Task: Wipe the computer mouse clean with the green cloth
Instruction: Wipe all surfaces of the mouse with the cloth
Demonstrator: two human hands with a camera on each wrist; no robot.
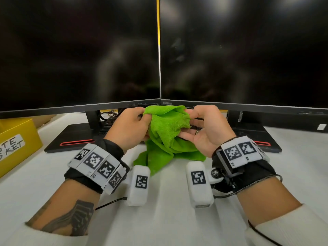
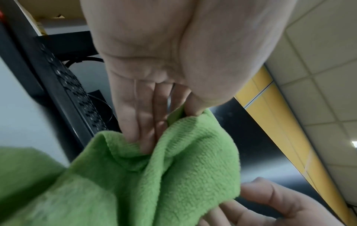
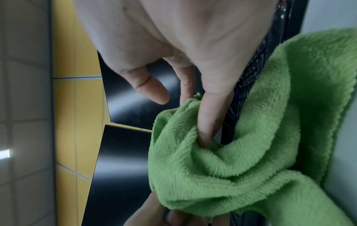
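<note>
A crumpled green cloth [image 1: 166, 128] hangs between both hands above the white table [image 1: 168, 219], its lower end trailing onto the surface. My left hand [image 1: 140, 119] pinches the cloth's upper left corner between thumb and fingers [image 2: 191, 107]. My right hand [image 1: 191, 119] holds the upper right edge. In the right wrist view a fold of the green cloth [image 3: 222, 168] is caught between two of its fingers [image 3: 208, 119], and the thumb [image 3: 152, 90] stands free. The left hand [image 3: 154, 214] shows at the bottom there. No computer mouse shows in any view.
Two dark monitors [image 1: 79, 50] [image 1: 248, 50] stand side by side just behind the hands, on black bases [image 1: 76, 137] [image 1: 264, 137] with red strips. A black keyboard [image 1: 108, 125] lies under them. A yellow labelled box [image 1: 19, 137] sits at the left edge.
</note>
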